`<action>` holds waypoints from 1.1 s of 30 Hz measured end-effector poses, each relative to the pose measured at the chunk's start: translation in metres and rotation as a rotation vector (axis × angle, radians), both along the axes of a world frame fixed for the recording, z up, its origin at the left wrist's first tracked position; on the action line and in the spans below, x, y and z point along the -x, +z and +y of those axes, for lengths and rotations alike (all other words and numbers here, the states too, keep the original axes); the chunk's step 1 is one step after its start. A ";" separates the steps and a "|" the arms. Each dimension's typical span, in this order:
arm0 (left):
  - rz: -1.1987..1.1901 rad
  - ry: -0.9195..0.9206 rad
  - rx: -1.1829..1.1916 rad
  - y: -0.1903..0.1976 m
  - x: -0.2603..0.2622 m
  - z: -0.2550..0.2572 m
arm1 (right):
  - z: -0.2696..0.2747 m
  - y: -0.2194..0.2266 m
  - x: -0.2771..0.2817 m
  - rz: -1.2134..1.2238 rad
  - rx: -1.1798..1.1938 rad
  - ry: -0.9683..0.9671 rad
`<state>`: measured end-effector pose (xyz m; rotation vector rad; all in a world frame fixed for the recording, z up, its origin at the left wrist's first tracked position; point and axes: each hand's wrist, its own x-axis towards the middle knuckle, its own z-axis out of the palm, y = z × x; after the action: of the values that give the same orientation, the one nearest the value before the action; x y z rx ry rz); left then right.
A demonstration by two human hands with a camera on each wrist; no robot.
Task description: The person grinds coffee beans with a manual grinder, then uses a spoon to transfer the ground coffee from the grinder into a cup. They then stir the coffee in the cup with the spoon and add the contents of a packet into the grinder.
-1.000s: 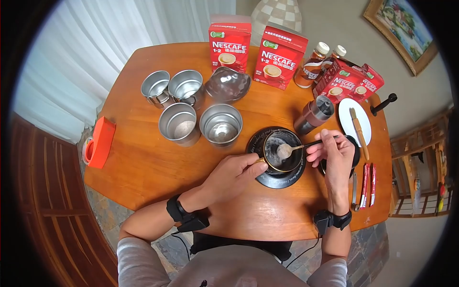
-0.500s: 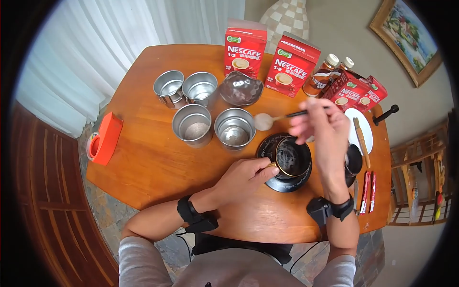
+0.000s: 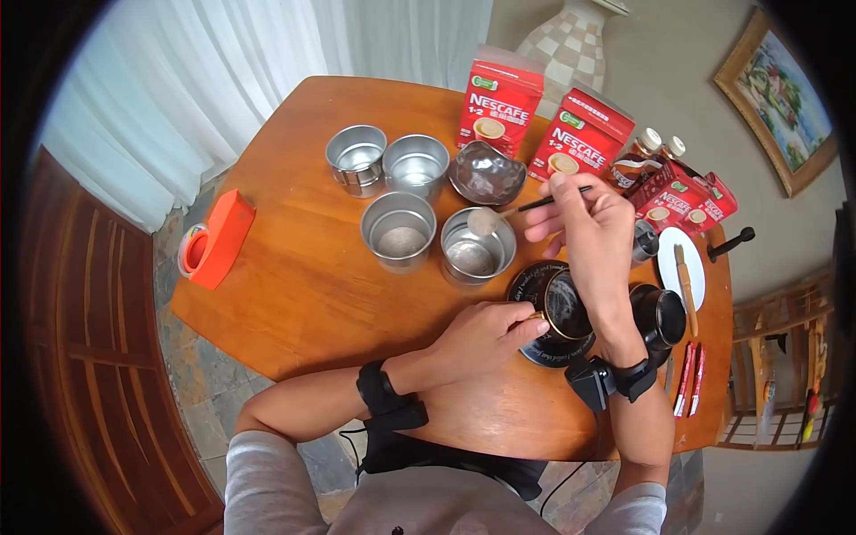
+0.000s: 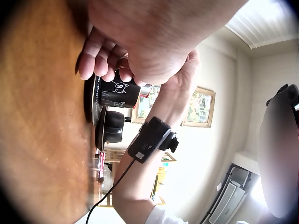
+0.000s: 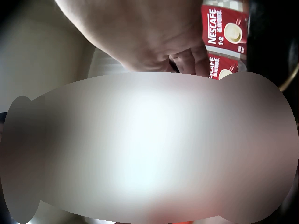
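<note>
Left hand (image 3: 489, 339): grip clamped on the handle of the black cup (image 3: 563, 305), on its saucer (image 3: 526, 289). Right hand (image 3: 592, 234): grip clamped on the spoon (image 3: 485, 221), its bowl over a metal cup (image 3: 477, 259) at the black cup's ten o'clock. Beyond, toward twelve: red boxes (image 3: 581, 134).

A wooden table (image 3: 294, 294) carries four metal cups (image 3: 398, 234), a dark dish (image 3: 488, 172), red boxes (image 3: 581, 135) and a white plate (image 3: 679, 267).

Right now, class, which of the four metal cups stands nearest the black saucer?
The rightmost metal cup, beside the saucer; the other three stand farther left.
</note>
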<state>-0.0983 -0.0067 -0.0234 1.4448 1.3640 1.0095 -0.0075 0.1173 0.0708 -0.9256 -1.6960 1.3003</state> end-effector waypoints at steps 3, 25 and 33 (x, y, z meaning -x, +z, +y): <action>0.028 -0.025 0.033 0.004 0.002 0.000 | -0.013 0.006 0.019 0.104 -0.057 0.060; -0.082 0.028 -0.195 -0.021 -0.004 0.002 | -0.030 0.000 0.013 0.040 -0.808 0.182; -0.088 -0.007 0.055 -0.005 0.000 -0.002 | -0.016 0.010 -0.111 0.096 -0.361 -0.102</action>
<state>-0.0982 -0.0085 -0.0283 1.3477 1.3123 1.0119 0.1038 0.1017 0.0807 -0.7144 -1.7114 0.9157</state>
